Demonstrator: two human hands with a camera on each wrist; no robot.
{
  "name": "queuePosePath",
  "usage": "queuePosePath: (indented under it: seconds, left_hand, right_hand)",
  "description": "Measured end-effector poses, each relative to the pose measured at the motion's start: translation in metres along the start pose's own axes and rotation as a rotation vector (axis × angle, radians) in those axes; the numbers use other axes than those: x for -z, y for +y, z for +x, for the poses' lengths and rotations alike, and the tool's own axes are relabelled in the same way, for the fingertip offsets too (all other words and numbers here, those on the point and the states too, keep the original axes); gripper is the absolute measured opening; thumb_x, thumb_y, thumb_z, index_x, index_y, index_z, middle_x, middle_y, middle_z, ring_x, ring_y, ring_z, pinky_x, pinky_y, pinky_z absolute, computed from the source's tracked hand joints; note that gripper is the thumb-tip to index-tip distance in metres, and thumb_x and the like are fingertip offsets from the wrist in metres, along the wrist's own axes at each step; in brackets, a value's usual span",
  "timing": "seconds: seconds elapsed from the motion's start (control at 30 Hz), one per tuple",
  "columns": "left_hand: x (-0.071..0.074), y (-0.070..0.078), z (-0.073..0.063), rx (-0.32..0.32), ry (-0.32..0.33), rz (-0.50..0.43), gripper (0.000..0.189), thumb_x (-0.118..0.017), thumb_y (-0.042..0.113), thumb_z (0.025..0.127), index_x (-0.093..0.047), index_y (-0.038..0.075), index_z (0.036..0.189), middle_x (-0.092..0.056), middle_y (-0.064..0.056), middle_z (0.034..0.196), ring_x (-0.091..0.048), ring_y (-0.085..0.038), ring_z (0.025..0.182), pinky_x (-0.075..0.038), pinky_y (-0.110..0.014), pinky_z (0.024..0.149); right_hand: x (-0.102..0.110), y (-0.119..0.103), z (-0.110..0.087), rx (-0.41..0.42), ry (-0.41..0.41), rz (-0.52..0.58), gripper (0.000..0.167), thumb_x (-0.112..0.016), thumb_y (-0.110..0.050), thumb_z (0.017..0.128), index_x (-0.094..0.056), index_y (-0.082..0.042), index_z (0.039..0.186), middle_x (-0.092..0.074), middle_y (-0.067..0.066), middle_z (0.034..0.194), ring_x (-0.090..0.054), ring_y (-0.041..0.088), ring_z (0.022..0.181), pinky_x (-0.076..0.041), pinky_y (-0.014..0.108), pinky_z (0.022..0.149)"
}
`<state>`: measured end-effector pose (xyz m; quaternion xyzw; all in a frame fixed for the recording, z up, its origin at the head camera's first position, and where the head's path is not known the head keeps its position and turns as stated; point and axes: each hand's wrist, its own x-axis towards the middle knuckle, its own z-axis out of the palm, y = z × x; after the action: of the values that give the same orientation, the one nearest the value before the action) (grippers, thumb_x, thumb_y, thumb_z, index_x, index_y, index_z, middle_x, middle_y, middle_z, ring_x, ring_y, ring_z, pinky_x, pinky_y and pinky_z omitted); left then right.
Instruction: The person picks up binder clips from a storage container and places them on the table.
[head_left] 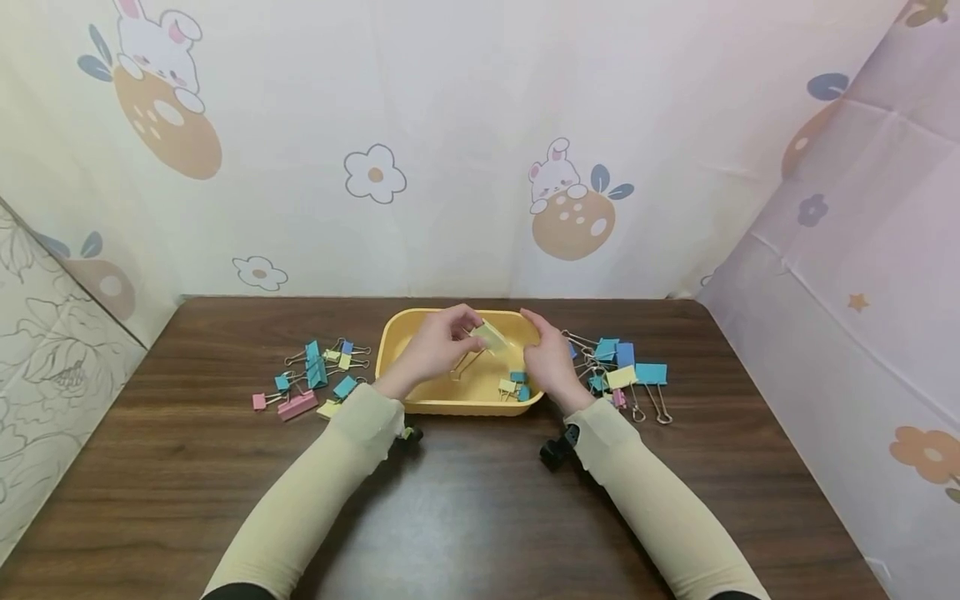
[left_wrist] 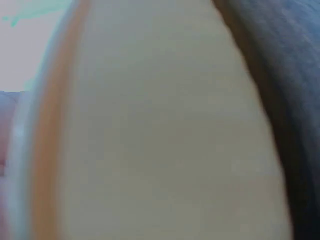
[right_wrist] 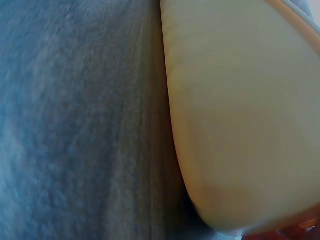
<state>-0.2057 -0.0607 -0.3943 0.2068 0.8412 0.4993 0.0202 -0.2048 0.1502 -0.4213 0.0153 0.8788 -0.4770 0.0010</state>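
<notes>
My left hand [head_left: 442,342] is over the yellow tray [head_left: 420,407], pinching a large pale yellow binder clip [head_left: 491,337] between thumb and fingers. One wire handle of that clip hangs down toward the tray floor. At the tray's right end, my right hand [head_left: 551,360] grips the rim, thumb on the inner side. Small blue binder clips [head_left: 522,392] and a small yellow binder clip [head_left: 507,386] lie inside the tray near this hand. In both wrist views the tray's pale outer wall [left_wrist: 165,125] fills most of the picture, blurred, and the fingers are hidden.
Left of the tray lies a loose group of teal, pink, yellow and blue binder clips, with a long pink clip [head_left: 297,406] at its front. Another pile, including a large teal clip [head_left: 651,373], lies to the right. A patterned cloth [head_left: 457,208] hangs behind the brown table [head_left: 480,500].
</notes>
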Motion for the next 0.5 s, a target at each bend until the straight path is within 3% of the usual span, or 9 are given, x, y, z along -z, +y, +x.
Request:
queuePosePath:
  seconds: [0.2, 0.37, 0.5]
  left_hand:
    - [0.025, 0.005, -0.011, -0.009, 0.054, -0.045, 0.019, -0.075, 0.02, 0.091, -0.066, 0.011, 0.106, -0.071, 0.0, 0.09, -0.069, -0.026, 0.085, -0.049, -0.035, 0.072]
    - [0.05, 0.005, -0.025, 0.006, 0.098, -0.003, 0.021, -0.075, 0.026, 0.091, -0.065, 0.014, 0.106, -0.071, 0.002, 0.091, -0.068, -0.017, 0.083, -0.05, -0.037, 0.074]
    - [0.071, 0.002, -0.037, 0.028, 0.123, 0.012, 0.021, -0.075, 0.025, 0.091, -0.065, 0.013, 0.106, -0.072, 0.0, 0.091, -0.068, -0.018, 0.083, -0.052, -0.038, 0.074]
  right_hand:
    - [0.0, 0.002, 0.0, -0.011, -0.003, -0.011, 0.076, -0.042, 0.012, 0.083, -0.042, -0.02, 0.152, -0.047, 0.013, 0.149, -0.059, 0.031, 0.108, -0.051, 0.033, 0.063]
    - [0.0, 0.0, 0.0, -0.026, -0.014, 0.003, 0.075, -0.042, 0.012, 0.085, -0.04, -0.019, 0.153, -0.044, 0.012, 0.151, -0.056, 0.031, 0.114, -0.051, 0.037, 0.078]
    - [0.0, -0.001, 0.0, -0.028, -0.019, 0.015, 0.074, -0.041, 0.012, 0.086, -0.039, -0.018, 0.154, -0.042, 0.011, 0.153, -0.052, 0.03, 0.119, -0.048, 0.042, 0.09]
